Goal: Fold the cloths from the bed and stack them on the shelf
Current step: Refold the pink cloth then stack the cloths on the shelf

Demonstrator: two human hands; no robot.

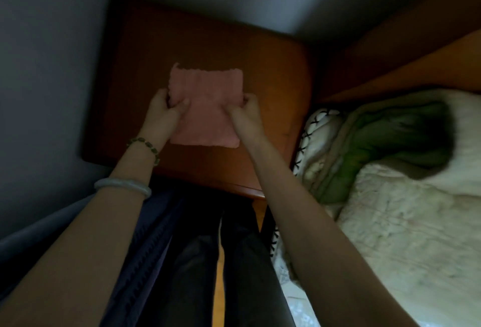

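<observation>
A folded pink cloth point(207, 107) lies flat over the top of a brown wooden shelf unit point(270, 76) in front of me. My left hand point(162, 109) pinches the cloth's left edge, thumb on top. My right hand point(247, 111) grips the cloth's right edge. Both hands hold the same cloth just above or on the wood; I cannot tell if it touches. The room is dim.
The bed point(406, 222) with a white quilt sits to the right, and a green cloth or blanket point(385, 141) is bunched on it near the wooden headboard point(406, 63). Grey walls close in behind and to the left. My dark-trousered legs stand below the shelf.
</observation>
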